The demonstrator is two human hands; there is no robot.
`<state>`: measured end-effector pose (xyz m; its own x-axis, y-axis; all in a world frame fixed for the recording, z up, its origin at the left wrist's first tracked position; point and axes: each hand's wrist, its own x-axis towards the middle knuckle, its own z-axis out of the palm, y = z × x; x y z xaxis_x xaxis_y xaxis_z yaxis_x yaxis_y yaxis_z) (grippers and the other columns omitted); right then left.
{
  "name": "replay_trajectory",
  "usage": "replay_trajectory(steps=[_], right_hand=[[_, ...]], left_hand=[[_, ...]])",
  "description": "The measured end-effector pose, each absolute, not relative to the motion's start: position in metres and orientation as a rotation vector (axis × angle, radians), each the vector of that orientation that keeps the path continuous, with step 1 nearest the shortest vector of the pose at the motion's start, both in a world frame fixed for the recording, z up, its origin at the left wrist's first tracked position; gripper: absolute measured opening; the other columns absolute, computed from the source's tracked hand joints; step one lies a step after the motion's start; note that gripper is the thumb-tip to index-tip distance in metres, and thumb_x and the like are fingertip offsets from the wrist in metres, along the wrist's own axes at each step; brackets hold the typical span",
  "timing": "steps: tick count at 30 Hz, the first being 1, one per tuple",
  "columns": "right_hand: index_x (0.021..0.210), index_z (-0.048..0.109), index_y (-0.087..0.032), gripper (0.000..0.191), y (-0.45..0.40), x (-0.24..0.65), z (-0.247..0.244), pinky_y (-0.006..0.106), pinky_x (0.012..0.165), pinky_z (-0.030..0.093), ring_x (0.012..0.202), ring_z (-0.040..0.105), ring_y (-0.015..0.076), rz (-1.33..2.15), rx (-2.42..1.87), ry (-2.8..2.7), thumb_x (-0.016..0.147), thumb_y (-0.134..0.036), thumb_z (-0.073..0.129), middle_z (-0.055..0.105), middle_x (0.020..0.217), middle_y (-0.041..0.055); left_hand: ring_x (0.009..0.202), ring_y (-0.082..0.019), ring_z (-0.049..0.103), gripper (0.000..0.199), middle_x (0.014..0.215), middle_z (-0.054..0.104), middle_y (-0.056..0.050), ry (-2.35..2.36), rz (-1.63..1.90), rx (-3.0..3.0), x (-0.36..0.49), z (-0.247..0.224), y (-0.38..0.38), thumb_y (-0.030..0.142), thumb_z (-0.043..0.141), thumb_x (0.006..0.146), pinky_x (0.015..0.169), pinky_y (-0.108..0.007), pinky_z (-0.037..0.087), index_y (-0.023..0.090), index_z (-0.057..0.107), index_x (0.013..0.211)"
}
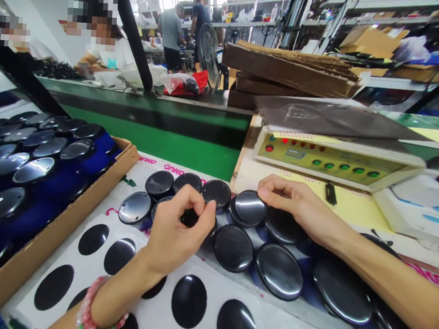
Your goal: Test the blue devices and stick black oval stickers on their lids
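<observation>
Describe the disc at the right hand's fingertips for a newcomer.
Find the control panel with green and red lights. Below its left end lies a cluster of glossy black discs; this one touches the right hand's fingertips and overlaps a disc beneath it.

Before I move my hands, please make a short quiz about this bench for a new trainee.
1. Which hand wears the beaded bracelet: the left hand or the right hand?
2. True or false: the cardboard tray holds glossy black discs on blue lining.
3. Fill in the missing word: the control panel has red and ____ lights.

Key: 1 left hand; 2 true; 3 green.
</observation>
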<state>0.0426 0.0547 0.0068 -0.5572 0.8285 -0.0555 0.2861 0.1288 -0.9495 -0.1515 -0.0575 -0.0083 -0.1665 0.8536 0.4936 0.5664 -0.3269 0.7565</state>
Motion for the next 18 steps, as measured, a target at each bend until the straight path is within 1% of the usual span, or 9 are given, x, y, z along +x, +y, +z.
replay_trajectory(steps=[2, 4, 6, 8, 9, 11, 12, 16, 18], right_hand=[[0.066, 0.057, -0.019, 0.036, 0.0545, 0.0432, 0.0064, 0.025, 0.065, 0.035, 0.069, 0.047, 0.0142, 1.473, -1.057, -1.889, 0.07, -0.053, 0.067, 0.054, 0.073, -0.0006], [0.066, 0.058, -0.019, 0.035, 0.0544, 0.0435, 0.0063, 0.025, 0.064, 0.035, 0.068, 0.047, 0.0142, 1.493, -1.053, -1.858, 0.07, -0.052, 0.068, 0.054, 0.071, -0.0009], [0.066, 0.058, -0.019, 0.033, 0.0542, 0.0437, 0.0067, 0.025, 0.064, 0.035, 0.068, 0.047, 0.014, 1.514, -1.051, -1.796, 0.069, -0.049, 0.069, 0.054, 0.071, -0.001], [0.066, 0.059, -0.019, 0.029, 0.0541, 0.0442, 0.0071, 0.025, 0.063, 0.035, 0.068, 0.048, 0.0141, 1.55, -1.037, -1.707, 0.07, -0.046, 0.069, 0.054, 0.071, -0.0012], [0.065, 0.059, -0.019, 0.028, 0.0542, 0.0445, 0.0072, 0.026, 0.063, 0.035, 0.068, 0.048, 0.0141, 1.555, -1.032, -1.678, 0.07, -0.045, 0.069, 0.054, 0.071, -0.0012], [0.063, 0.058, -0.019, 0.028, 0.0544, 0.0448, 0.0066, 0.026, 0.065, 0.035, 0.07, 0.048, 0.0146, 1.511, -1.039, -1.711, 0.07, -0.044, 0.069, 0.053, 0.074, -0.0008], [0.062, 0.058, -0.019, 0.028, 0.0545, 0.0448, 0.006, 0.027, 0.066, 0.035, 0.071, 0.048, 0.0149, 1.465, -1.049, -1.766, 0.07, -0.044, 0.069, 0.053, 0.076, -0.0005], [0.062, 0.059, -0.019, 0.029, 0.0546, 0.0426, 0.0025, 0.03, 0.073, 0.034, 0.075, 0.049, 0.0164, 1.315, -1.079, -1.973, 0.073, -0.045, 0.064, 0.054, 0.079, 0.0005], [0.063, 0.059, -0.019, 0.031, 0.0545, 0.0411, 0.0012, 0.031, 0.073, 0.035, 0.075, 0.05, 0.017, 1.286, -1.091, -2.005, 0.074, -0.047, 0.062, 0.054, 0.08, 0.0008]], left_hand=[[0.071, -0.01, 0.056, 0.014, 0.074, 0.054, 0.004, 1.589, 1.534, 1.817, -0.1516, -0.0063, -0.0559, 0.015, 0.057, 0.083, 0.068, -0.024, 0.045, 0.022, 0.044, 0.086], [0.091, -0.014, 0.057, 0.025, 0.096, 0.059, -0.001, 1.612, 1.422, 1.976, -0.1502, -0.0057, -0.0527, 0.015, 0.059, 0.081, 0.082, -0.029, 0.045, 0.021, 0.047, 0.102], [0.101, -0.017, 0.054, 0.025, 0.105, 0.06, -0.004, 1.65, 1.276, 2.167, -0.1484, -0.0061, -0.0499, 0.015, 0.058, 0.081, 0.089, -0.034, 0.041, 0.021, 0.051, 0.105], [0.096, -0.017, 0.055, 0.009, 0.096, 0.064, -0.002, 1.675, 1.229, 2.319, -0.1473, -0.007, -0.0488, 0.015, 0.058, 0.082, 0.09, -0.037, 0.039, 0.019, 0.056, 0.089], [0.09, -0.016, 0.057, 0.006, 0.087, 0.065, -0.001, 1.679, 1.243, 2.377, -0.1472, -0.0074, -0.0488, 0.014, 0.058, 0.081, 0.09, -0.038, 0.039, 0.019, 0.055, 0.078], [0.076, -0.014, 0.057, 0.021, 0.07, 0.063, 0.002, 1.675, 1.256, 2.462, -0.1479, -0.0082, -0.0498, 0.013, 0.058, 0.08, 0.088, -0.038, 0.039, 0.017, 0.048, 0.062], [0.072, -0.013, 0.057, 0.024, 0.066, 0.062, 0.002, 1.669, 1.25, 2.495, -0.1485, -0.0086, -0.0504, 0.014, 0.058, 0.08, 0.087, -0.038, 0.04, 0.017, 0.046, 0.06], [0.078, -0.016, 0.058, 0.005, 0.073, 0.066, 0.0, 1.625, 1.126, 2.607, -0.1506, -0.0112, -0.0522, 0.018, 0.058, 0.08, 0.086, -0.039, 0.041, 0.017, 0.058, 0.075], [0.081, -0.018, 0.059, 0.006, 0.078, 0.069, 0.0, 1.589, 1.102, 2.654, -0.1511, -0.013, -0.0522, 0.017, 0.058, 0.08, 0.088, -0.041, 0.04, 0.016, 0.063, 0.083]])
